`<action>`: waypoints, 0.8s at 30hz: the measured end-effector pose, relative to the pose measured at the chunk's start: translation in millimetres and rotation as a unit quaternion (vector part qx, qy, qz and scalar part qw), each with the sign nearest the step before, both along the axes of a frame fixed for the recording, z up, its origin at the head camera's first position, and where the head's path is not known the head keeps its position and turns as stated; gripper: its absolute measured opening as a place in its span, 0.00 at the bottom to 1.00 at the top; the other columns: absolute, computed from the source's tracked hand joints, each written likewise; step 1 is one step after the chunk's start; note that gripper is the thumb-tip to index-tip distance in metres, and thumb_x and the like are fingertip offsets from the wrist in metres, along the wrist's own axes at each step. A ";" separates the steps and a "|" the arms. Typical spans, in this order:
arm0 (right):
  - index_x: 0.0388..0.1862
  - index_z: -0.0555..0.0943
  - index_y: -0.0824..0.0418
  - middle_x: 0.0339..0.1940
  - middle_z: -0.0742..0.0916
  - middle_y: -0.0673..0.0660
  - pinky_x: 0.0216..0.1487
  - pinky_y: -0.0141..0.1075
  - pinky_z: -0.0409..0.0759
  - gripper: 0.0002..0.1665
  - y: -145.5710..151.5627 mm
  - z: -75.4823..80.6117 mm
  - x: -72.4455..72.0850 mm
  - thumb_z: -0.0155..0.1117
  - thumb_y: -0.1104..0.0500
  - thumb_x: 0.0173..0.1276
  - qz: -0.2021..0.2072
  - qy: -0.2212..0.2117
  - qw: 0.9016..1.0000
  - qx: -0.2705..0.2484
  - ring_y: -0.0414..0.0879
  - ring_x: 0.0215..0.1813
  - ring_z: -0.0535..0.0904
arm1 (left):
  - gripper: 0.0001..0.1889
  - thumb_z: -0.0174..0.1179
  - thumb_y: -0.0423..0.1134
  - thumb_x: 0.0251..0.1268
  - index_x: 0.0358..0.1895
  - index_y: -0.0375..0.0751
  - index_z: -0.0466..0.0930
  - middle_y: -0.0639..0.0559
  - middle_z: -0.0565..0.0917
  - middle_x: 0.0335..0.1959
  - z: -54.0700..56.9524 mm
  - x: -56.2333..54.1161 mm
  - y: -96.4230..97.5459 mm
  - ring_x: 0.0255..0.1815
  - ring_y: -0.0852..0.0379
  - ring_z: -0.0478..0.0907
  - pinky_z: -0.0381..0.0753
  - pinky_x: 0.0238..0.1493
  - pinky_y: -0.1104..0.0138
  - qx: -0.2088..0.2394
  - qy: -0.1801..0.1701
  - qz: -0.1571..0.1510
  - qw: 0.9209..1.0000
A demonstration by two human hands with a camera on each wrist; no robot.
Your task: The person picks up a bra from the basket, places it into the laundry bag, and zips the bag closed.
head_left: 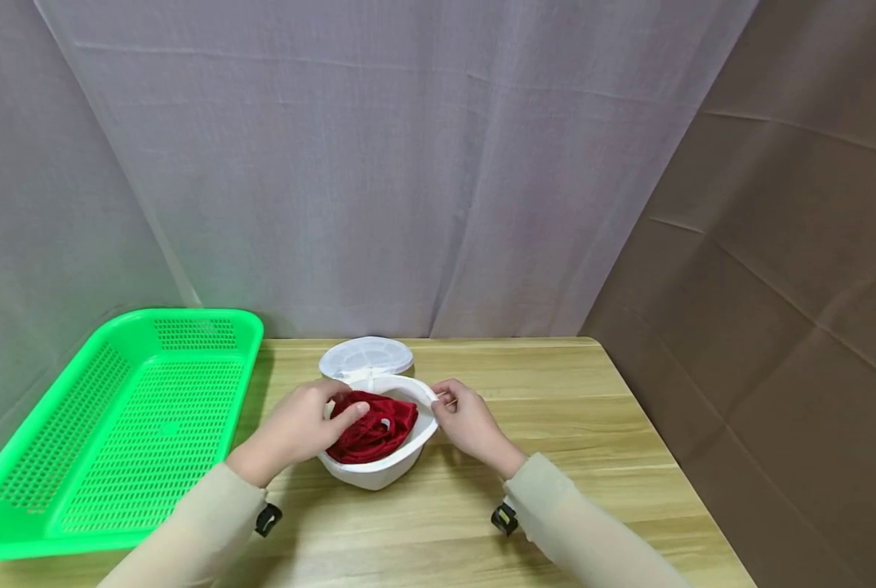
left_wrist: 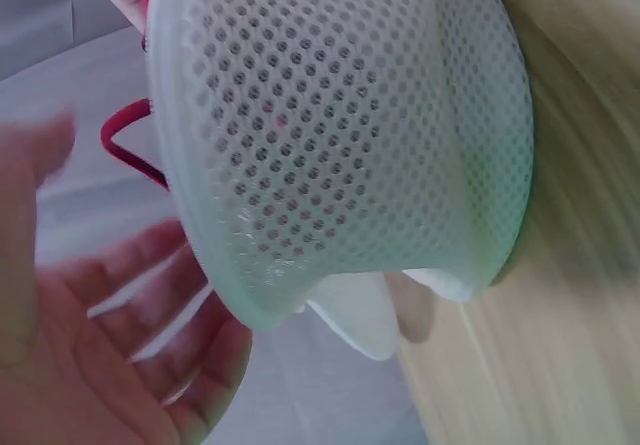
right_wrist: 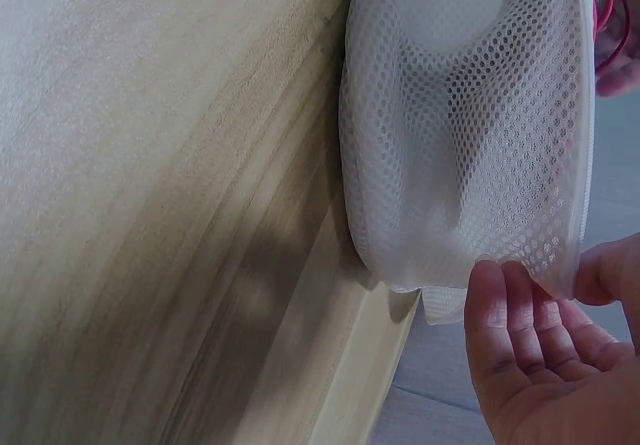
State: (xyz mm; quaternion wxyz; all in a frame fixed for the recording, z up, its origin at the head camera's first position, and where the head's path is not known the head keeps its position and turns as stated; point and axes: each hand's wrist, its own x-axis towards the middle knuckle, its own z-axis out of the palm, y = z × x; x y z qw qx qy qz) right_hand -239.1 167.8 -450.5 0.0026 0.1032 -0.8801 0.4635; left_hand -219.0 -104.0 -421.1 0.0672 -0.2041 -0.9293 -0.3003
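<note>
A white mesh laundry bag stands on the table with its mouth open upward and its round lid folded back behind it. Inside lies a bunched, shiny dark red garment. My left hand is at the bag's left side, its thumb over the red fabric. In the left wrist view, the fingers are spread and reach behind the bag's rim, and a thin red strap sticks out over that rim. With thumb and fingers my right hand pinches the bag's right rim.
A large green plastic basket with a slotted floor stands on the left of the wooden table. Grey cloth hangs behind the table, and brown cloth hangs along its right side.
</note>
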 end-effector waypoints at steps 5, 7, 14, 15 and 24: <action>0.48 0.79 0.65 0.32 0.82 0.53 0.26 0.33 0.79 0.11 0.2 -0.2 0.3 0.58 0.66 0.68 -0.003 0.002 1.000 0.007 0.41 0.28 0.78 | 0.24 0.56 0.55 0.68 0.53 0.37 0.80 0.43 0.81 0.49 -3.1 -1.2 -5.7 0.51 0.45 0.78 0.76 0.50 0.49 0.002 0.011 0.066 0.998; 0.49 0.79 0.65 0.32 0.82 0.53 0.26 0.33 0.79 0.12 0.1 0.0 0.6 0.58 0.66 0.68 -0.005 0.001 1.000 0.010 0.42 0.28 0.78 | 0.24 0.57 0.54 0.68 0.54 0.37 0.79 0.42 0.80 0.51 -4.9 -1.4 -7.9 0.52 0.43 0.77 0.75 0.51 0.48 0.001 0.002 0.080 0.997; 0.48 0.79 0.66 0.32 0.82 0.54 0.26 0.33 0.79 0.12 0.2 -1.2 0.6 0.58 0.66 0.67 -0.005 0.004 1.000 0.007 0.41 0.28 0.78 | 0.25 0.58 0.52 0.67 0.53 0.33 0.78 0.43 0.82 0.44 -13.6 -3.5 -14.6 0.45 0.44 0.79 0.77 0.45 0.49 -0.018 -0.045 0.087 0.995; 0.48 0.79 0.66 0.32 0.82 0.54 0.26 0.33 0.79 0.12 0.4 -1.8 0.3 0.58 0.66 0.67 -0.004 0.004 1.000 0.006 0.41 0.28 0.78 | 0.23 0.59 0.51 0.67 0.52 0.33 0.78 0.44 0.82 0.42 -14.7 -3.8 -15.4 0.42 0.45 0.79 0.77 0.43 0.49 -0.020 -0.051 0.088 0.995; 0.46 0.81 0.66 0.32 0.82 0.53 0.28 0.32 0.79 0.10 1.2 -3.4 -0.2 0.60 0.65 0.67 -0.004 0.016 1.000 0.023 0.41 0.29 0.78 | 0.09 0.58 0.37 0.65 0.44 0.36 0.79 0.52 0.79 0.25 -18.8 -6.6 -17.4 0.25 0.55 0.74 0.75 0.28 0.59 -0.020 -0.058 0.079 0.995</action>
